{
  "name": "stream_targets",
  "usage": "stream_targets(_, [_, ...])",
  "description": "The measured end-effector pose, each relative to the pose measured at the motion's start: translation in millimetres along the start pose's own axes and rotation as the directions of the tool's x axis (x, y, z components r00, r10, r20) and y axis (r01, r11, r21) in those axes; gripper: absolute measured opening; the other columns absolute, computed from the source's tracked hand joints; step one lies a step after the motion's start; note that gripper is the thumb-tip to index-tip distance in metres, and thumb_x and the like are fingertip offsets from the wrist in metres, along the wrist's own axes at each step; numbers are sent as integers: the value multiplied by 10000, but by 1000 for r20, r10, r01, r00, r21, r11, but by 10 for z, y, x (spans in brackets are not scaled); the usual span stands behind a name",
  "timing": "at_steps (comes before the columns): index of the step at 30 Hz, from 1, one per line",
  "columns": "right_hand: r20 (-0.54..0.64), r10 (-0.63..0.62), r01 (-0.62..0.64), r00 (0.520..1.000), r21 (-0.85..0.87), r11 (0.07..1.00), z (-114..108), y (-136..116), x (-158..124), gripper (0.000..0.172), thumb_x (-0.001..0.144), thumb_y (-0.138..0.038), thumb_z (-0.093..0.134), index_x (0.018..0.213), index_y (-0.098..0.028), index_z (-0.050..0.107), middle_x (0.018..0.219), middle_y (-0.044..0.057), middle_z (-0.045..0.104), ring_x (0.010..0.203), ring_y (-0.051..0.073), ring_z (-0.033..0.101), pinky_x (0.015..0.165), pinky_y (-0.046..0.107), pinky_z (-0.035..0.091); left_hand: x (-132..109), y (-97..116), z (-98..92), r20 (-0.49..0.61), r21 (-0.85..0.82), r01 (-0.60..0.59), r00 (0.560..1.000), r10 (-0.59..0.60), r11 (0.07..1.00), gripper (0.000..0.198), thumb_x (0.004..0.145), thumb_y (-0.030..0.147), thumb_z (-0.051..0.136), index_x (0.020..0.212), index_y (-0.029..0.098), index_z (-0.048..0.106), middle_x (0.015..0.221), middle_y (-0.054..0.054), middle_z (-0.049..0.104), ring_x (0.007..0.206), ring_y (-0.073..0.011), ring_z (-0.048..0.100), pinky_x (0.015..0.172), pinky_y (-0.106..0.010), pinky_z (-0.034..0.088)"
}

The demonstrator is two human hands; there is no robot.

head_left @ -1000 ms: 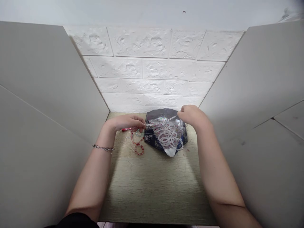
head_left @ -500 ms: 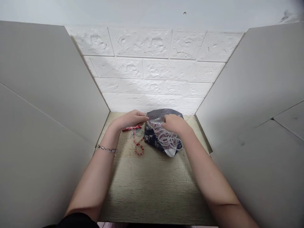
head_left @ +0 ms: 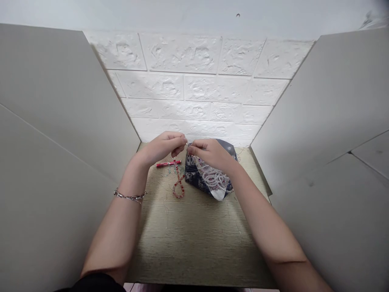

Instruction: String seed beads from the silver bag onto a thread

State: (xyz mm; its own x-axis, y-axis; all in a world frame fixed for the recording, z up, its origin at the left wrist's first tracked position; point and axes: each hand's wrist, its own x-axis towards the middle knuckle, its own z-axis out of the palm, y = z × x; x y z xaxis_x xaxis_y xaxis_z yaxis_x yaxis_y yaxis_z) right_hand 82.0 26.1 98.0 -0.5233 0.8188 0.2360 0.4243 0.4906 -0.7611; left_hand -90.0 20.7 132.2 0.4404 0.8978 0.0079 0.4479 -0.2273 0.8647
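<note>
My left hand [head_left: 165, 149] is closed in a pinch at the back of the table. From it hangs a strand of red, orange and clear beads [head_left: 178, 190], its lower end looped on the tabletop. My right hand [head_left: 210, 154] pinches too, its fingertips close to the left ones. A short shiny bit shows between the two hands; what the right fingers hold is too small to make out. Under the right hand lies a dark blue patterned pouch [head_left: 193, 178] with a grey inside, and strands of clear beads [head_left: 212, 175] are heaped on it.
A red pen-like stick [head_left: 162, 164] lies left of the pouch, beside some small blue-green beads [head_left: 169, 172]. Fine loose threads [head_left: 167, 211] lie on the wooden table [head_left: 197, 243]. Grey panels [head_left: 60, 121] stand on both sides, and a white brick-pattern wall [head_left: 197, 85] closes the back.
My right hand has moved left from over the clear beads to meet the left fingertips. My left hand has risen slightly, shifting the upper part of the red bead strand.
</note>
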Motion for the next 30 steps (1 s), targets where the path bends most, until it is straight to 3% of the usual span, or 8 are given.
stream_targets(3, [14,-4,4,1000,7,1000,-61,-40,-31,294,807,-407,429,688,-160,536,628,-26,472,599,70,399,572,217,305,-36,45,-4,-58,-65,-49,997,45,997,249,767,230,421,531,153,442,537,26,454,523,-63,411,516,-202,331])
stream_targets(7, [-29,-77,80,997,128,989,-85,-132,-71,220,769,-367,508,852,-177,583,870,7,592,773,91,506,686,222,362,-57,78,19,4,-5,-24,1000,24,1000,253,772,297,448,564,154,470,546,26,436,531,-67,412,505,-205,331])
stream_targets(12, [-74,-44,48,996,48,998,-80,-165,-88,244,780,-378,479,753,-163,592,746,6,582,713,94,493,650,229,353,-76,130,50,-32,174,70,997,-66,982,277,771,339,438,558,162,435,515,35,362,464,-60,312,425,-202,247])
stream_targets(17, [161,14,-3,987,-70,998,-110,-14,-62,259,760,-409,479,807,-173,577,771,1,589,681,100,499,612,236,350,-89,157,58,-149,62,54,988,-45,997,252,753,331,466,572,157,490,458,44,345,432,-51,291,418,-203,232])
stream_targets(20, [274,151,-82,950,-247,966,-83,189,-15,197,722,-358,508,743,-173,573,717,8,587,614,106,485,554,237,328,-79,128,42,-245,-160,-89,968,48,983,235,742,311,470,560,163,471,432,55,292,410,-42,288,420,-194,244])
stream_targets(25, [-26,382,-317,924,-614,723,-84,521,35,173,720,-197,439,716,-137,601,770,97,602,675,143,512,553,247,326,-94,117,-56,-435,-400,-282,896,90,872,220,747,295,450,561,183,412,426,80,137,347,-26,156,390,-183,198])
stream_targets(28, [-206,491,-498,847,-632,594,-199,596,5,225,743,-211,438,835,-116,620,903,147,611,784,177,554,618,264,367,-138,153,-142,-520,-503,-383,850,82,775,205,752,244,448,559,188,406,422,80,129,344,-36,128,380,-191,196])
stream_targets(30, [-246,554,-582,795,-564,585,-299,604,-21,263,775,-281,431,846,-110,618,879,157,622,755,186,573,616,276,386,-167,173,-189,-560,-572,-430,827,51,698,208,760,211,431,555,186,406,421,76,146,349,-43,119,374,-195,198])
